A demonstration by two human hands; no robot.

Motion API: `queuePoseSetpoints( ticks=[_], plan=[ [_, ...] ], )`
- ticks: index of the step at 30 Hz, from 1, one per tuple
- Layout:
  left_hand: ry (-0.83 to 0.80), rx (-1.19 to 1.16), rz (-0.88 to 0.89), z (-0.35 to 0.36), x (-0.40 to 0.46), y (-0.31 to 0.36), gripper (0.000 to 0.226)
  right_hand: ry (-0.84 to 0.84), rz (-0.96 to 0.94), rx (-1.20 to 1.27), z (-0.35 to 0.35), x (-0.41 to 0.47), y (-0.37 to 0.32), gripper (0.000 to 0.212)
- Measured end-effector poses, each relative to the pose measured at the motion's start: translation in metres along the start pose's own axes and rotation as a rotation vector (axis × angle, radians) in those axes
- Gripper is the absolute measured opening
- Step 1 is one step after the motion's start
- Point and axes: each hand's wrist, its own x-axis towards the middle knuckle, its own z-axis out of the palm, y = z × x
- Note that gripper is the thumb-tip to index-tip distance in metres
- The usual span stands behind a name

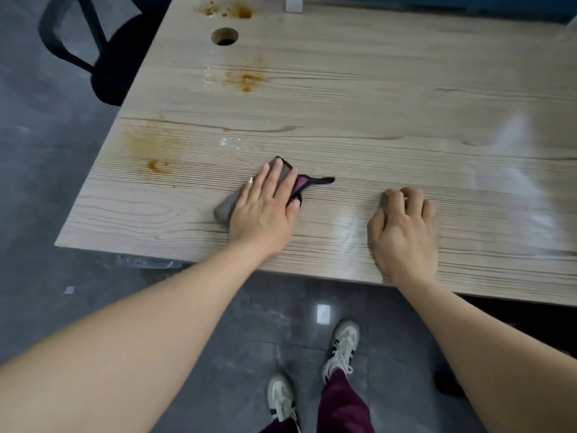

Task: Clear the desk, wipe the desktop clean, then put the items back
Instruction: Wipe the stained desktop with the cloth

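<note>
Desk point(359, 98) cleared, wiping underway: left hand point(265, 210) flat on cloth point(226, 206), right hand point(404, 226) curled, empty; orange stains point(246, 81) beyond cloth remain.

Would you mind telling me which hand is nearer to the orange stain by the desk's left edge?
Left. The left hand presses the cloth just right of that orange stain; the right hand rests curled on the desk, farther right.

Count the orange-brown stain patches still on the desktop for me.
3 clear ones: at the far edge beyond the cable hole, mid-desk, and near the left edge, left of the cloth. Fainter smears may be missed.
</note>
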Motion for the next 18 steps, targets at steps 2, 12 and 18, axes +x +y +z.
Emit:
queuePoseSetpoints(
  ticks=[2, 12, 18],
  plan=[
    [0.029, 0.005, -0.073, 0.001, 0.016, 0.003, 0.056, 0.005, 0.000, 0.001, 0.001, 0.001, 0.001, 0.026],
    [-0.074, 0.049, 0.330, 0.002, -0.014, 0.018, 0.055, -0.017, 0.014, -0.013, -0.002, 0.001, -0.002, 0.028],
    [0.015, 0.017, 0.000, 0.000, 0.051, 0.009, 0.054, -0.043, 0.022, -0.008, -0.002, 0.002, 0.000, 0.027]
  ],
)
